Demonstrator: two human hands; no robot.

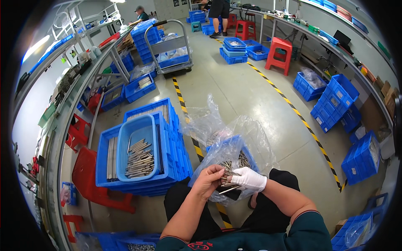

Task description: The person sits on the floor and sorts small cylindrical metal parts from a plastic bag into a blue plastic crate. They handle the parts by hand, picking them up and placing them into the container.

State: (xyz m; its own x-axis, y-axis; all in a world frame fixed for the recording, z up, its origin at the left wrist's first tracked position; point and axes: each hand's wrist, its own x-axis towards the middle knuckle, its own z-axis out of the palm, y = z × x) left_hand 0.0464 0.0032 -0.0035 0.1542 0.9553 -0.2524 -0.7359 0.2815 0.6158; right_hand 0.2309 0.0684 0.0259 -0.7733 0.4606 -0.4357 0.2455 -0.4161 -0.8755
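Observation:
My bare left hand (209, 181) is closed on the ends of some thin metal rods (228, 190). Beside it my right hand (250, 179), in a white glove, curls round the same small bunch. Both hands are above a blue crate (247, 155) lined with a clear plastic bag (226, 125); more metal rods (240, 161) lie loose in it. To the left, a light blue basket (122, 144) holds a pile of similar rods (140, 161). It rests on stacked blue crates (173, 146) with longer rods lined up inside.
A red stool (86, 173) is left of the stack. Workbenches (75, 98) run along both sides. A trolley (169, 52) stands ahead on the left, and blue crates (333, 102) are piled at right. Yellow-black floor tape (284, 100) crosses the floor. Other people (220, 14) are at the far end.

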